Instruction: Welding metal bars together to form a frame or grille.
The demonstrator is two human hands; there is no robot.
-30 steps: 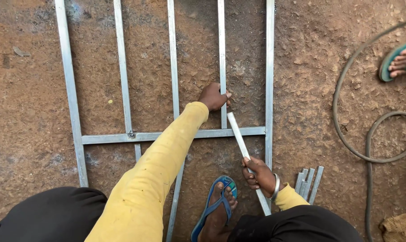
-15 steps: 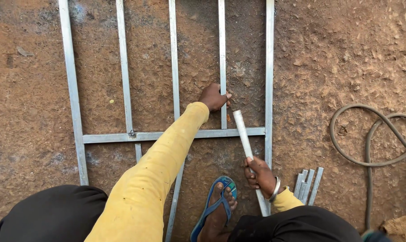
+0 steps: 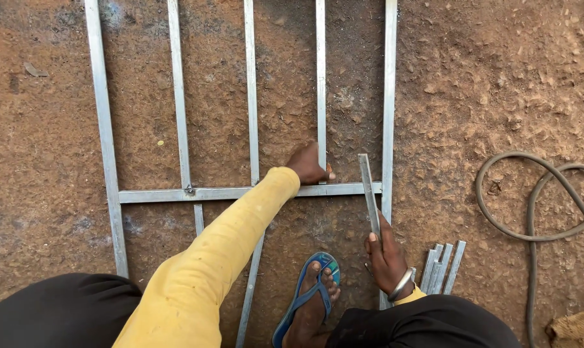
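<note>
Left hand (image 3: 310, 165), yellow-sleeved: fingers closed around an upright bar of the grey metal frame (image 3: 247, 192), just above its crossbar. Right hand (image 3: 388, 258): clasped round the lower end of a short loose metal bar (image 3: 369, 196), lying across the crossbar between two uprights. Surroundings: frame flat on reddish dirt; spare cut bars (image 3: 443, 265) beside right wrist; blue sandal (image 3: 308, 296) below; hose (image 3: 536, 206) well apart.

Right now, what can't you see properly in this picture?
- Head view: the top of the metal frame is cut off by the upper edge.
- The left hand covers where a bar meets the crossbar.
- The short metal bar's lower end is hidden inside the right hand.
- The hose runs off the right edge.
- The sandal's heel is cut off below.
</note>
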